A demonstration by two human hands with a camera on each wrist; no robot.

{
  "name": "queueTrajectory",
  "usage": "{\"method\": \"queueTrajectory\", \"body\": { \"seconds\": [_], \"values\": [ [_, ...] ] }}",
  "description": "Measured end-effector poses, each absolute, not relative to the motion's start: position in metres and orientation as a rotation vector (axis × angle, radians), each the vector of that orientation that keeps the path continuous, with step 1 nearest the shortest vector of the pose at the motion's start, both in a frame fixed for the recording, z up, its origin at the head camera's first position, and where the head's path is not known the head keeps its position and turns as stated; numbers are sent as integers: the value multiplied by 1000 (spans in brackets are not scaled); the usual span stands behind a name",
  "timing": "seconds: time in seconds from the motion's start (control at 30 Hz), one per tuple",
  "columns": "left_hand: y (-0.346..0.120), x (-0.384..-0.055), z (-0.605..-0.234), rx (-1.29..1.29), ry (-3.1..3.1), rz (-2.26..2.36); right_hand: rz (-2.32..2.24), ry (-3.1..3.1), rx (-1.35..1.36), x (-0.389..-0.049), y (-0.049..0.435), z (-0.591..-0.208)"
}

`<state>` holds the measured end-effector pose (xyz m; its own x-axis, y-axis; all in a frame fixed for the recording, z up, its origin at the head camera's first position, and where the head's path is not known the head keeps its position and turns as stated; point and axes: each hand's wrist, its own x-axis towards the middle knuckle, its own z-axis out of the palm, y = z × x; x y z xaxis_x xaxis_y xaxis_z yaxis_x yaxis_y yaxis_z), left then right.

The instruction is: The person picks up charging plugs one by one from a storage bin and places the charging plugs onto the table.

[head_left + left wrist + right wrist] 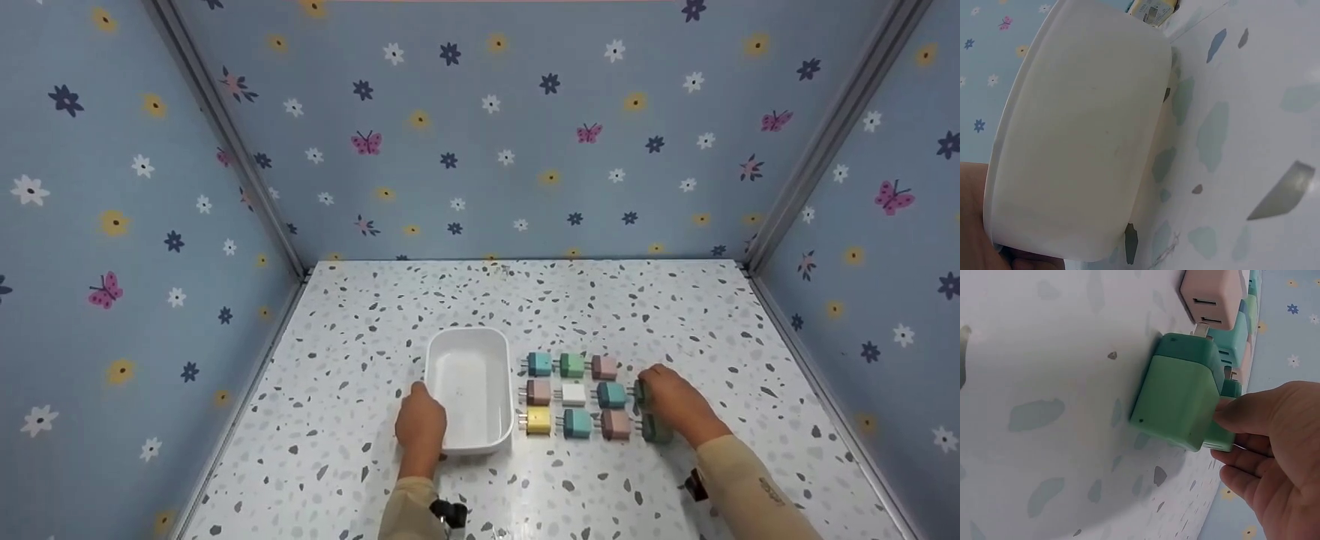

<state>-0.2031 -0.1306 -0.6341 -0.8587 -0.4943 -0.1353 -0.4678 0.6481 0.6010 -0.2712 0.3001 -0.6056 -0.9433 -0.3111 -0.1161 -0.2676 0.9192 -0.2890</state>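
Observation:
A white plastic container [480, 444] sits on the speckled table. My left hand [421, 424] grips its near left side, with the thumb over the rim; in the left wrist view the container wall [1072, 135] appears tilted across the picture. At the right end of the middle row of charger plugs, my right hand [681, 401] pinches a green charger [1220, 433] between thumb and fingers. Right beside it, nearer to me, lies another green charger [1176, 394], its prongs pointing left in the head view.
Rows of chargers lie right of the container: a yellow charger [538, 421], a white charger [574, 394], a light green charger [571, 365], several blue and several pink ones. Flower-patterned panels [487, 135] stand behind and at both sides of the table.

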Motion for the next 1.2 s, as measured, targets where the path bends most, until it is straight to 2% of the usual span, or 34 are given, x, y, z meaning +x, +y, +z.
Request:
{"method": "queueTrajectory", "body": {
  "seconds": [0.2,0.47,1.2],
  "values": [
    [-131,-203,-635,833,-2814,-994,-384,2863,-376,-274,301,-608],
    [-129,-200,-632,812,-2822,-997,-391,2879,-441,-274,303,-608],
    [-132,-204,-633,778,-2844,-965,-510,2869,-368,-276,306,-613]
  ]
}}
